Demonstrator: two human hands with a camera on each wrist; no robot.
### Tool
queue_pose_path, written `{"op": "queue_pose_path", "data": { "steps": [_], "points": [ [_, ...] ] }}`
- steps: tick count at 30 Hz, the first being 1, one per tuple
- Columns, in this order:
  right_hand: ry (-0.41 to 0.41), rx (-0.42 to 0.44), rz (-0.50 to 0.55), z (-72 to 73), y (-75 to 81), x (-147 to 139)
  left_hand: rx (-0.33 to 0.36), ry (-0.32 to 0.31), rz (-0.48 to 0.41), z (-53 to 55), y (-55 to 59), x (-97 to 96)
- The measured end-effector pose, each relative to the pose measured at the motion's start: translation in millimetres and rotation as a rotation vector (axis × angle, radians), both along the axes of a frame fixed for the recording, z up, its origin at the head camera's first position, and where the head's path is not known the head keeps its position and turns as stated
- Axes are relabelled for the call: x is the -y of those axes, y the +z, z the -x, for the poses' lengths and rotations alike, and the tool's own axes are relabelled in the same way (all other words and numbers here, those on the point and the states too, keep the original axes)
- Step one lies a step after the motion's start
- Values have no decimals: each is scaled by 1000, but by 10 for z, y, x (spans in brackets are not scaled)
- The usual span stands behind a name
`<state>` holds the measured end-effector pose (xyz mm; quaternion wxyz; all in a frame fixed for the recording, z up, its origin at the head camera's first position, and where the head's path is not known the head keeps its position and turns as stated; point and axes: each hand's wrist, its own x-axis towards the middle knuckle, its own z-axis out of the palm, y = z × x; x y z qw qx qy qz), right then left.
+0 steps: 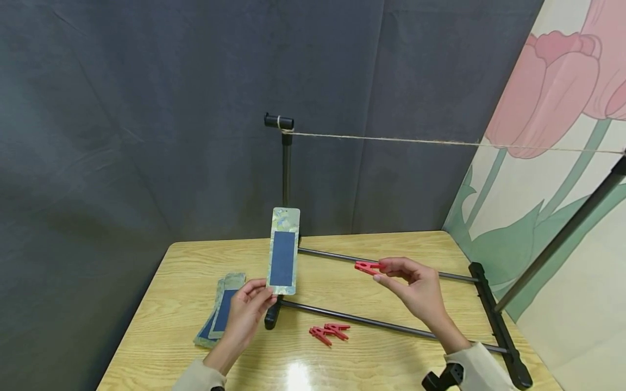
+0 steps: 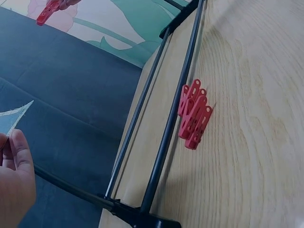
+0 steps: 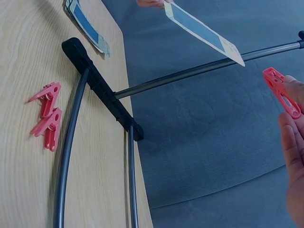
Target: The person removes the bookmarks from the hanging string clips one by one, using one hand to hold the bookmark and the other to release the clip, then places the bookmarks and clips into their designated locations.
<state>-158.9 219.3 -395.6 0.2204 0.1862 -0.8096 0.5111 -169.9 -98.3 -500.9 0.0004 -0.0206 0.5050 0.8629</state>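
Note:
My left hand (image 1: 246,314) pinches a card (image 1: 283,255) by its lower corner, holding it upright above the table. The card has a pale floral border and a blue rectangle in the middle. To the right, my right hand (image 1: 415,288) pinches a red clothespin (image 1: 368,267) between thumb and fingers, raised over the rack's base bars. Two more red clothespins (image 1: 329,333) lie on the table between the hands. A small stack of similar cards (image 1: 220,312) rests beside the left hand, partly hidden by it. In the right wrist view the held clothespin (image 3: 281,92) points toward the card.
A thin string (image 1: 391,139) stretches between the two uprights of a black rack; the left post (image 1: 286,168) stands behind the card. Its base bars (image 1: 362,319) cross the wooden table (image 1: 186,260). A dark curtain (image 1: 195,108) hangs behind, and a tulip-patterned wall covering (image 1: 538,108) is at right.

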Motion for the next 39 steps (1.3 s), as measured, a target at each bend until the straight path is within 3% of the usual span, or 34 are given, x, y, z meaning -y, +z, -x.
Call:
{"op": "queue_pose_path", "data": {
  "steps": [11, 20, 28, 39],
  "points": [
    [-9, 52, 4, -27, -85, 25, 26, 44, 2, -56, -100, 114],
    [44, 45, 59, -18, -221, 15, 52, 82, -16, -107, -191, 225],
    [40, 75, 93, 83, -586, -75, 41, 103, -23, -151, -278, 318],
    [21, 179, 139, 88, -804, -39, 134, 133, 27, -208, -393, 482]
  ]
}}
